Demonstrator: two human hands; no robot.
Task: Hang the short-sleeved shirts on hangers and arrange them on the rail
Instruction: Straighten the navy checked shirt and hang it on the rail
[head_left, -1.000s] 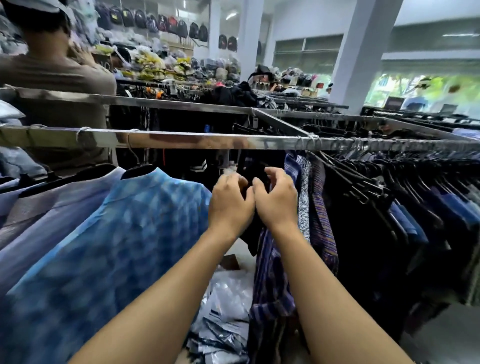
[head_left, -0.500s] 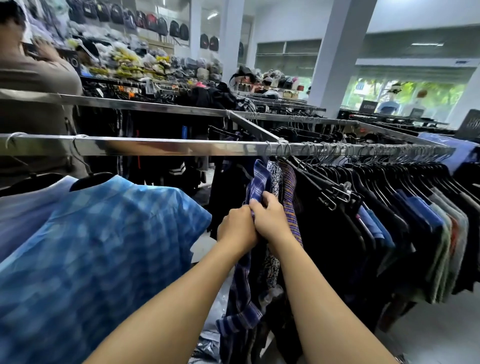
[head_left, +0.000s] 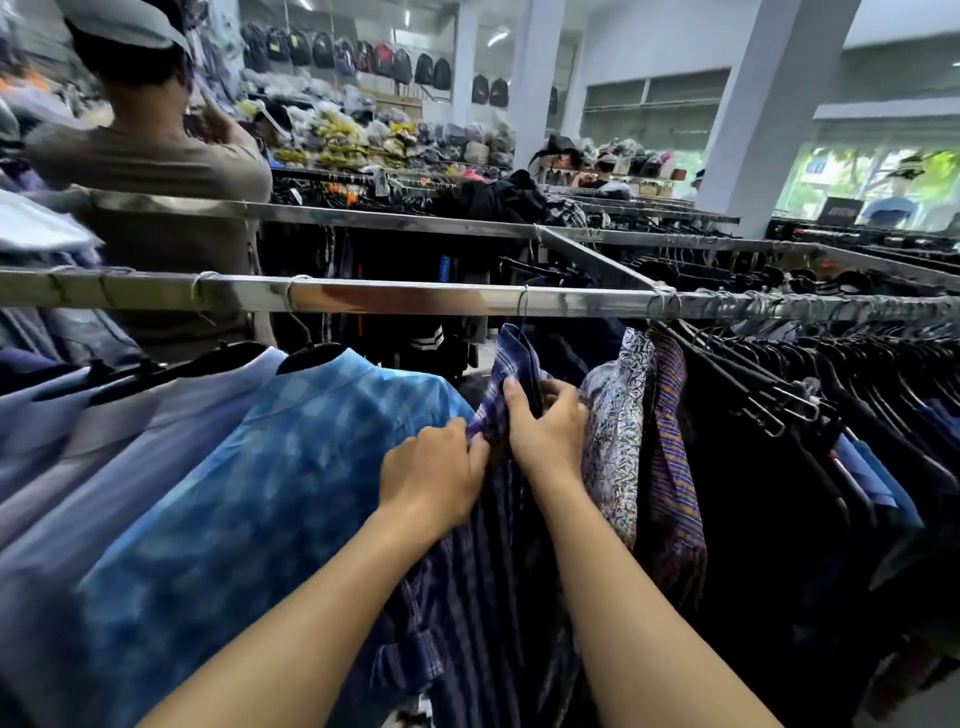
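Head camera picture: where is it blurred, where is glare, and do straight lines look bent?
Head view: shirts at the left edge are smeared; the left hand and right hand on the plaid shirt look sharp. Head view: a bright reflection lies on the rail; the pillar leans from lens distortion; the window is washed out.

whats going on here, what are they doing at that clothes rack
In a clothing shop, a person is working at a long metal rail. Both the left hand and the right hand grip a dark blue-and-purple plaid shirt that appears to hang from the rail. It sits between a bright blue checked shirt on a black hanger and a white-and-blue patterned shirt.
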